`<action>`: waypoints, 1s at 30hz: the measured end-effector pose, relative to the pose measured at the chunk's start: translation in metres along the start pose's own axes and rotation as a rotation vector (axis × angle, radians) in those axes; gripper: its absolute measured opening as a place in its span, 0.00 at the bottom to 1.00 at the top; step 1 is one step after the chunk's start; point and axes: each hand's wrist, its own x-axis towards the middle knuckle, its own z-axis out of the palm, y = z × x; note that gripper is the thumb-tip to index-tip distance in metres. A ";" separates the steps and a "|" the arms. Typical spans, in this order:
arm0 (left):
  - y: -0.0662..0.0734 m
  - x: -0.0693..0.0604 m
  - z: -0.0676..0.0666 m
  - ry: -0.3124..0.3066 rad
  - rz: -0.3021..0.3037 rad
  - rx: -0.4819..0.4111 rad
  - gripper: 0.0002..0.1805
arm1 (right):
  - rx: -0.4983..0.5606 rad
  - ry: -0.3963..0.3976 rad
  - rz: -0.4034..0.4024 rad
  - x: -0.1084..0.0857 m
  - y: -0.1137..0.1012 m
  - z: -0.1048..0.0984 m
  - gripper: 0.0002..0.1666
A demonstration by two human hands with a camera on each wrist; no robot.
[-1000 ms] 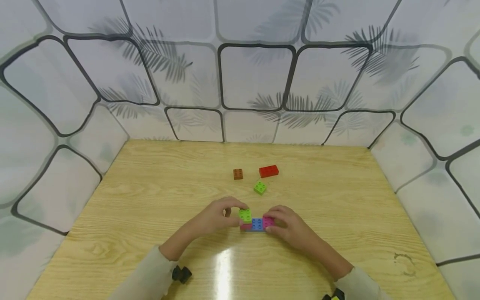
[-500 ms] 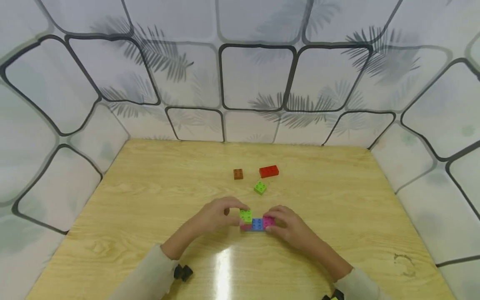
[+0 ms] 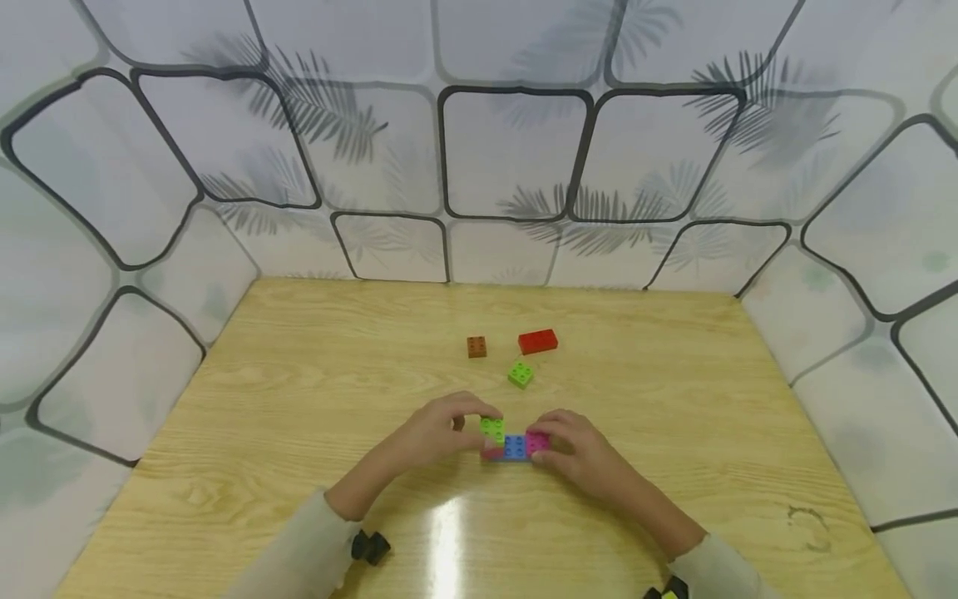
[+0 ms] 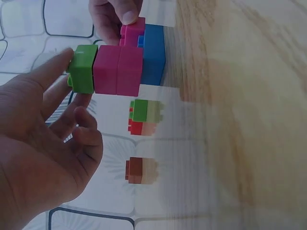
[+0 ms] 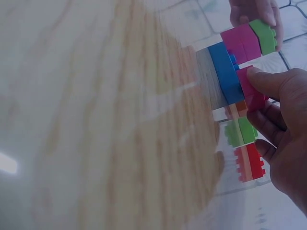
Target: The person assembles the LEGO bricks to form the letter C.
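The step in hand appears to be seating the upper green block (image 3: 492,428) on the left end of a small build: the left hand (image 3: 434,433) pinches that block in its fingers, while the right hand (image 3: 582,453) grips a single pink block (image 3: 535,442) at the right end of the blue block (image 3: 515,448), which rests on the tabletop (image 3: 314,383). The next move seems to call for straight downward pressure, with the right hand bracing the base. The head view sets out a loose green block (image 3: 520,374), a red block (image 3: 538,341) and a brown block (image 3: 476,347) farther off, clearly apart; the left wrist view instead reveals two pink blocks (image 4: 118,71) stacked under the upper green block, with a thin dark seam above them. Whether it is fully seated, I cannot tell.
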 end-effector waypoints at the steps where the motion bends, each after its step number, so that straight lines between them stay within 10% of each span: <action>1: 0.001 0.000 0.001 0.008 -0.002 0.000 0.20 | -0.001 -0.001 0.001 0.000 0.000 0.000 0.21; 14: 0.006 0.003 0.006 0.059 -0.053 0.102 0.17 | 0.001 0.023 -0.006 -0.001 -0.001 -0.002 0.20; 30: 0.000 0.002 0.003 -0.002 -0.049 -0.049 0.20 | 0.003 0.011 -0.006 0.000 -0.002 -0.001 0.20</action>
